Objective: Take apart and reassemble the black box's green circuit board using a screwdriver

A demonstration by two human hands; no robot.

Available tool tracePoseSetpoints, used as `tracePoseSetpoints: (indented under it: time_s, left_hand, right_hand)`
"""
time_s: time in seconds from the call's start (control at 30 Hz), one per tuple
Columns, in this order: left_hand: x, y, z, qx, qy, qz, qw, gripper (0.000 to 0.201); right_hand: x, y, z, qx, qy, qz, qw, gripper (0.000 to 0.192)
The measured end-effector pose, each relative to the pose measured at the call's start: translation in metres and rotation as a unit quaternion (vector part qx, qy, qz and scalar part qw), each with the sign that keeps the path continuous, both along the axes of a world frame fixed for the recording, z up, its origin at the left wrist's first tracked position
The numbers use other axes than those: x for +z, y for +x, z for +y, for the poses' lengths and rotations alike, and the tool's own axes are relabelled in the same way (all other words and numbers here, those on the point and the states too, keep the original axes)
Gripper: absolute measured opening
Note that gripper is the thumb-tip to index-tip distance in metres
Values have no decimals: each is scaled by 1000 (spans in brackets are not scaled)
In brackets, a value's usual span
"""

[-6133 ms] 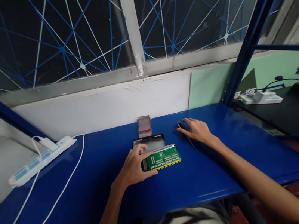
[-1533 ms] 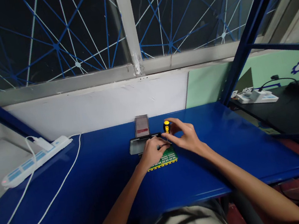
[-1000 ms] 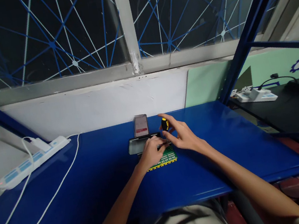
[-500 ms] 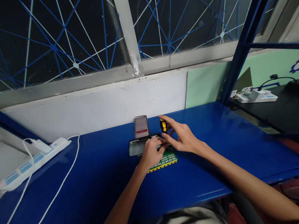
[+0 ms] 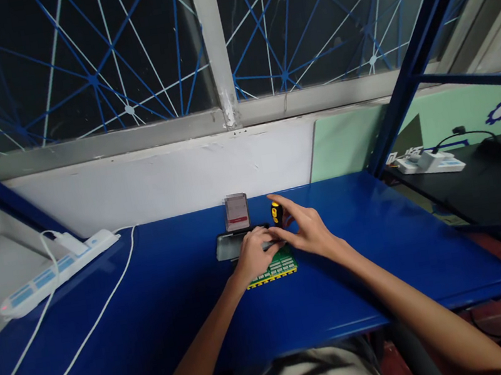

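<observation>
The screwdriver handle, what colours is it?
Yellow and black; the screwdriver handle shows in the head view, by the right hand.

Circuit board (image 5: 278, 267) is lying mid-worktop (image 5: 165, 309), case (image 5: 227, 246) sitting behind it (card (image 5: 236, 212) standing further back), power strip (image 5: 57, 270) resting far left.

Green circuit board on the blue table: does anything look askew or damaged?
The green circuit board lies slightly skewed, overhanging the dark open case rather than seated in it. No damage shows; the left hand covers part.
</observation>
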State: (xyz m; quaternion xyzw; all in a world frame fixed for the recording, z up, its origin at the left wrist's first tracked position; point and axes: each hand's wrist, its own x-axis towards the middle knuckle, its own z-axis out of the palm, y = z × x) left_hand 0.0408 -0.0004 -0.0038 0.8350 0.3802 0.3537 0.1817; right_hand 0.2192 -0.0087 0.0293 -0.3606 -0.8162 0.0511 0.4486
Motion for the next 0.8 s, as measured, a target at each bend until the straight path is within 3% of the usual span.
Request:
tracePoseSetpoints:
  time_s: [0.3,0.6,0.8]
  left_hand:
    - [1,0,0,-31,-4,6,999,13]
    - [-3,0,1,-2,5,-14,1000,8]
    - [0,0,0,-31,4,-19,999,12]
  right_hand:
    - [3,1,-3,34,-36,5,999,62]
    - [2,1,-2,7,-11,10,1000,61]
    - [5,2,-4,21,-17,1,1000,62]
